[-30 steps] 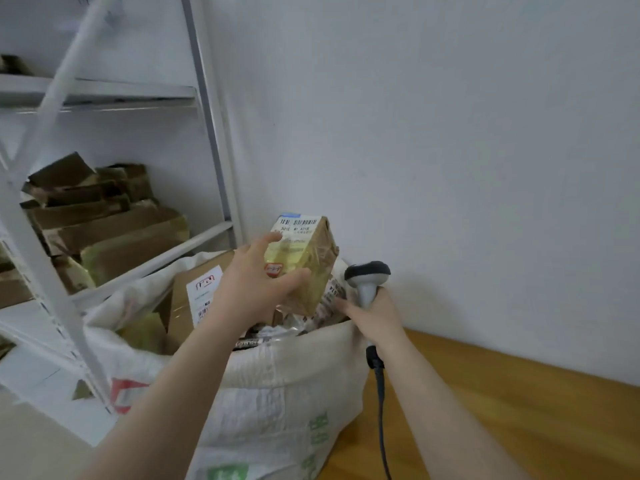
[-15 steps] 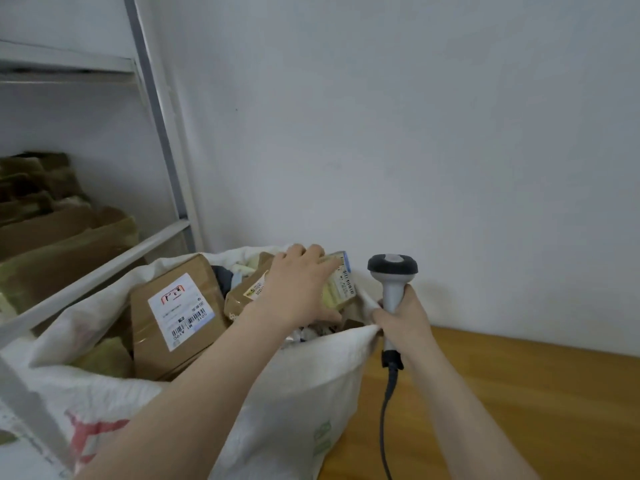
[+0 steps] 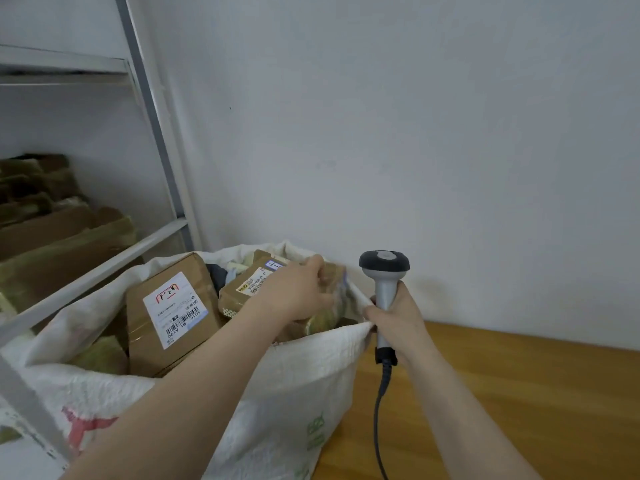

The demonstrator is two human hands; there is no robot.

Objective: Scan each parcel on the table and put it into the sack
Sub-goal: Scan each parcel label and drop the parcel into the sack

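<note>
the parcel point(image 3: 254, 287) now lies low in the mouth of the sack point(image 3: 294, 393), label up, beside a larger box point(image 3: 173, 306) already inside. a second ago it was held upright above the sack's opening; since then it has come down among the other packages. the left grip point(image 3: 298, 294) is on top of it, fingers curled over its far edge and holding it, where half a second ago they lay flatter across the label. the right grip point(image 3: 398, 320) is wrapped round the handle of the scanner point(image 3: 384, 263), which stands upright just beside the sack's near rim, as before; the fingers touch that rim. the scanner's cable point(image 3: 380, 410) hangs down over the desk point(image 3: 519, 410). cardboard point(image 3: 52, 237) sits on the shelf point(image 3: 104, 261) at left.
</note>
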